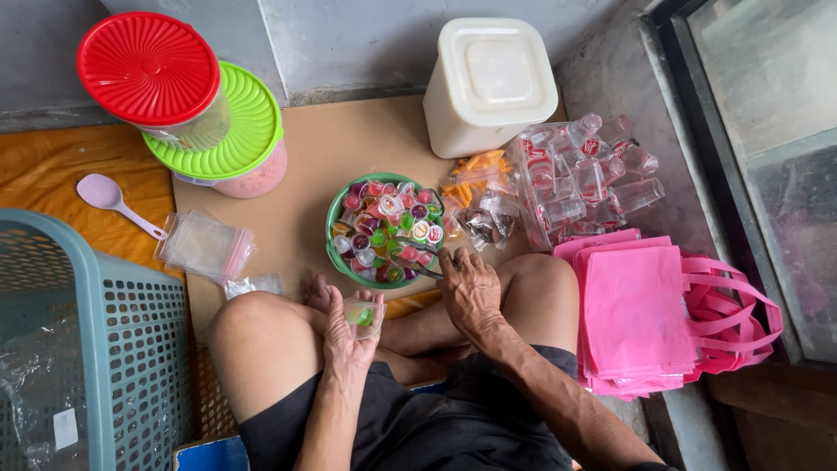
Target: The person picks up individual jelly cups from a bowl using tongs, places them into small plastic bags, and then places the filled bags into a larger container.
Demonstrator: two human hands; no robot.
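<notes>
I sit cross-legged on the floor. My left hand (351,330) holds a small clear plastic bag (364,316) with a green jelly cup inside, above my left knee. My right hand (469,290) rests at the near rim of a green bowl (336,214), fingers closed on metal tongs (417,267) that reach into it. The bowl is full of small colourful jelly cups (388,228).
A white lidded tub (488,83) stands behind the bowl. Clear packets of cups (580,174) and snack bags (475,196) lie right of it, pink bags (645,314) beside my right knee. Stacked red-lidded (150,68) and green-lidded (248,131) containers, a lilac spoon (113,199), zip bags (205,244) and a teal basket (87,349) are left.
</notes>
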